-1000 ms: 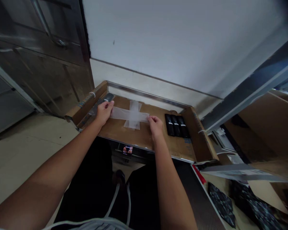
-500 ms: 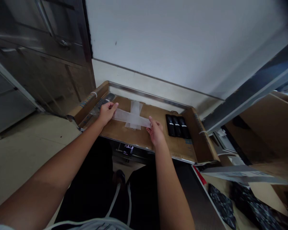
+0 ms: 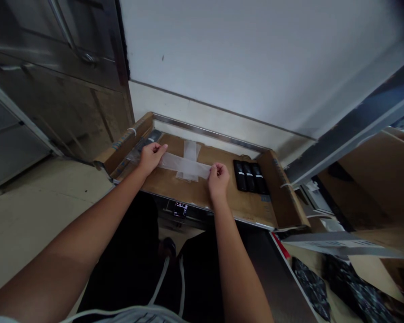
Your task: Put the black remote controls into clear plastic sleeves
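A translucent plastic sleeve [image 3: 175,163] stretches crosswise between my two hands. My left hand [image 3: 151,158] pinches its left end, and my right hand [image 3: 218,179] grips the right end with curled fingers. Beneath it, more clear plastic sleeves [image 3: 190,150] lie lengthwise on the cardboard-lined tray [image 3: 168,190], so that they form a cross. Right of my right hand, several black slim packs [image 3: 249,176] with small white labels lie side by side. Beyond my left hand is a dark item in clear plastic [image 3: 151,138], partly hidden.
Cardboard side walls [image 3: 284,193] close off the tray's left and right ends. A white panel [image 3: 222,58] rises behind it. Under the front edge a small lit display [image 3: 180,209] shows. Dark patterned bags [image 3: 311,287] lie at the lower right, near a large cardboard box [image 3: 380,179].
My right hand has turned and its fingers have curled more tightly at the sleeve's right end. The left hand and the sleeve have hardly moved.
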The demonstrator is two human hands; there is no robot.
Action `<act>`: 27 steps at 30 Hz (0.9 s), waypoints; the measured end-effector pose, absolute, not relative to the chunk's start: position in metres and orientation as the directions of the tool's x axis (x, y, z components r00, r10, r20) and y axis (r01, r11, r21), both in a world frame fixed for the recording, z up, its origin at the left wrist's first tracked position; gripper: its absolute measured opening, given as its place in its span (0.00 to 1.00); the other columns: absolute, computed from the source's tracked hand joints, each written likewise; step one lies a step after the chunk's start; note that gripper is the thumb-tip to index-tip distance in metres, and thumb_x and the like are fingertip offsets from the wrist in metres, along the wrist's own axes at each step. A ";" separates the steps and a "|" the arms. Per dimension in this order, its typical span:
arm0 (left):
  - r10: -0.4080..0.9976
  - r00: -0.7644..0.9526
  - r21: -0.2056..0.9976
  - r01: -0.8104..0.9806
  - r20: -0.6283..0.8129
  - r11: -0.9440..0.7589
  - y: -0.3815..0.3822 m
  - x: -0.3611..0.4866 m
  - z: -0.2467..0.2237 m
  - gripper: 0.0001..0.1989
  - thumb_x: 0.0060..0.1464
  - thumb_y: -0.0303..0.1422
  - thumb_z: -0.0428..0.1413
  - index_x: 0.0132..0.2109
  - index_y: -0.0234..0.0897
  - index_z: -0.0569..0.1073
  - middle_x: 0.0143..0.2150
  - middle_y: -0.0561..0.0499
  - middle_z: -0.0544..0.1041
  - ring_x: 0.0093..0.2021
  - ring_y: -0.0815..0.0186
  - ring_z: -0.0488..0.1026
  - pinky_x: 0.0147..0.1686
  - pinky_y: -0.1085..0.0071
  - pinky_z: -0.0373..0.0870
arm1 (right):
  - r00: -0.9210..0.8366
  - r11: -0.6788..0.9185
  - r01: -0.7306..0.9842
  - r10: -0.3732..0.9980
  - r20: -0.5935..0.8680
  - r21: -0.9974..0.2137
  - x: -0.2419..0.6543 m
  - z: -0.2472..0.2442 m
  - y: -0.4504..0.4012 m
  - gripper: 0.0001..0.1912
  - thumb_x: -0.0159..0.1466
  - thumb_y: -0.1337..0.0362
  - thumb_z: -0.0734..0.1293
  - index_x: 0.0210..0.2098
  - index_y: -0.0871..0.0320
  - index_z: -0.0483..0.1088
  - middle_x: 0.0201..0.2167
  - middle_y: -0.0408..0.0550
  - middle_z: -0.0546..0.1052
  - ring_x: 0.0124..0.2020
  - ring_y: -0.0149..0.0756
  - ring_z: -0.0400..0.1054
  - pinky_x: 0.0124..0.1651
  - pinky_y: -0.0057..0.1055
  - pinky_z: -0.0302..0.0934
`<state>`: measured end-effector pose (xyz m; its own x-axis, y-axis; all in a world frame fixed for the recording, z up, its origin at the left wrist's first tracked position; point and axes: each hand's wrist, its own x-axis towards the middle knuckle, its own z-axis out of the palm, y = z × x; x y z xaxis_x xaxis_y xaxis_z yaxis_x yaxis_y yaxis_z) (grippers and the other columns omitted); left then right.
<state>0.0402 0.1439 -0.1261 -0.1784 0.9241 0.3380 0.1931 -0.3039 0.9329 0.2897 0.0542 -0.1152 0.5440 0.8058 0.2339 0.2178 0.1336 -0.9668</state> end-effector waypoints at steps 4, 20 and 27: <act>0.925 -0.213 0.945 0.155 0.316 -0.287 0.145 0.041 -0.126 0.12 0.54 0.39 0.62 0.30 0.37 0.71 0.19 0.57 0.67 0.18 0.72 0.60 0.18 0.75 0.54 | 0.514 0.163 0.388 0.779 0.360 -0.907 0.293 -0.116 0.054 0.17 0.62 0.49 0.65 0.37 0.57 0.71 0.29 0.45 0.75 0.31 0.35 0.67 0.38 0.33 0.62; 0.929 -0.188 0.946 0.114 0.319 -0.302 0.142 0.041 -0.126 0.11 0.55 0.39 0.61 0.32 0.38 0.70 0.20 0.57 0.69 0.17 0.73 0.60 0.16 0.76 0.54 | 0.433 -0.027 -0.076 0.900 -0.058 -0.997 0.296 -0.120 0.059 0.19 0.50 0.48 0.73 0.34 0.54 0.71 0.22 0.37 0.70 0.22 0.31 0.62 0.22 0.27 0.58; 0.928 -0.181 0.945 0.091 0.326 -0.314 0.141 0.041 -0.124 0.11 0.55 0.39 0.61 0.32 0.38 0.70 0.21 0.57 0.69 0.17 0.73 0.60 0.16 0.76 0.54 | 0.446 -0.008 -0.174 0.891 -0.087 -0.985 0.299 -0.119 0.060 0.18 0.48 0.51 0.73 0.33 0.54 0.71 0.27 0.40 0.77 0.26 0.33 0.68 0.26 0.28 0.63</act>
